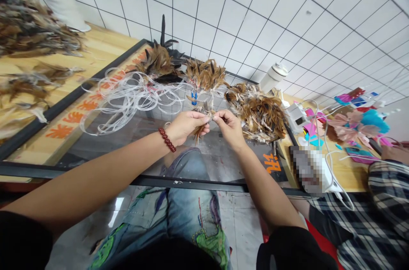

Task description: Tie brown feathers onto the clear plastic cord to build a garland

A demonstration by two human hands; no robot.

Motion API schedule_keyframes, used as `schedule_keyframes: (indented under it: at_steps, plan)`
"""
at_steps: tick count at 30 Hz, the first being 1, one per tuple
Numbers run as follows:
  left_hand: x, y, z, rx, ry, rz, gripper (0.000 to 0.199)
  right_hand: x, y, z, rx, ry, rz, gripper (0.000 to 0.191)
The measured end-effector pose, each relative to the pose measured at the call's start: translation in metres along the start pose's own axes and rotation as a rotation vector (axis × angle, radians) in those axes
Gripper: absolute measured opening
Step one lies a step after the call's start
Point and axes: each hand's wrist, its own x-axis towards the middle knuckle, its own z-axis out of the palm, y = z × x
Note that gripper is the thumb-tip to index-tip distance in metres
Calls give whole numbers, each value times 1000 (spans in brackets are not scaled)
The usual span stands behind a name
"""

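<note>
Steady the feathers (202, 109), held between the pinched fingertips of left hand (188, 126) and right hand (229, 127); align ends evenly, press lightly, and avoid snagging the strips (145, 96), left of the hands.

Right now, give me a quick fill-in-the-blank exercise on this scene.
The left hand and right hand meet at a small bunch of ____.
A beaded bracelet circles the ____ wrist.
The large lettering is ____.
A plaid sleeve is on the camera wearer's ____ side.

Missing words: feathers; left; orange; right.
</note>
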Motion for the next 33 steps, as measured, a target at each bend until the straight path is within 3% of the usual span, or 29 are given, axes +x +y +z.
schedule_keyframes:
  at_steps: [4,8,16,24,33]
  plan:
    - [2,-2,1,33,114,137,14,1,-1,1,161,51,135,24]
    - [0,-1,5,58,174,205,12,1,-1,2,289,55,164,21]
    - [-2,2,5,-52,156,144,7,-2,-2,5,321,18,111,28]
    - [-5,3,7,-38,111,113,4,0,-1,3,241,66,104,17]
    - [-5,6,6,-85,132,52,6,-3,-3,4,291,7,102,30]
